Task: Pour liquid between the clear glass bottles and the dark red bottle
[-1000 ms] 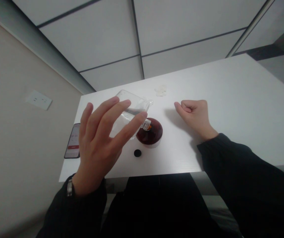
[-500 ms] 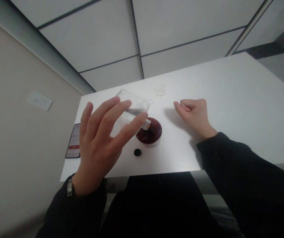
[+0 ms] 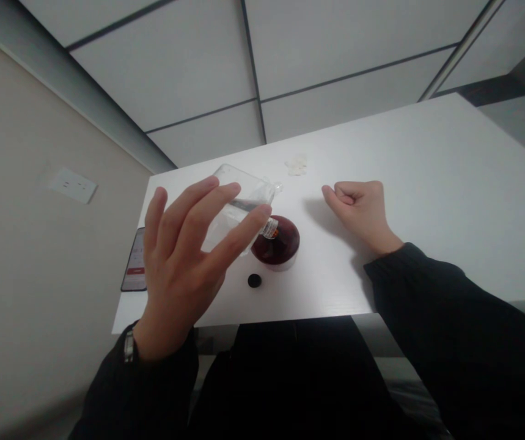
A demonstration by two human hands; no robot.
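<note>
"One white table (image 3: 450, 214), its near edge just in front of the person's body. What's on it, biggest first?"

"Two hands above it, well apart. The left hand (image 3: 184, 256), toward the table's left edge, is clasped on something; its exact grip is partly hidden."

"And the right hand (image 3: 358, 211)?"

"Curled into a fist nearer the middle. I can't tell whether it touches the table or hides anything."

"What does the left one hold?"

"A clear bottle (image 3: 249, 183), tilted, with its mouth lowered to the right, over the bowl (image 3: 286, 252). That sits between the hands, closer to the near edge than the far one. It's dark red within; liquid or colour, I can't tell."

"Smaller things?"

"A phone (image 3: 134, 271) by the left edge, partly covered by the left hand. Then a crumpled pale scrap (image 3: 296, 164) near the far edge. Last, a round black cap (image 3: 254, 281) near the near edge, just beside the bowl."
</note>
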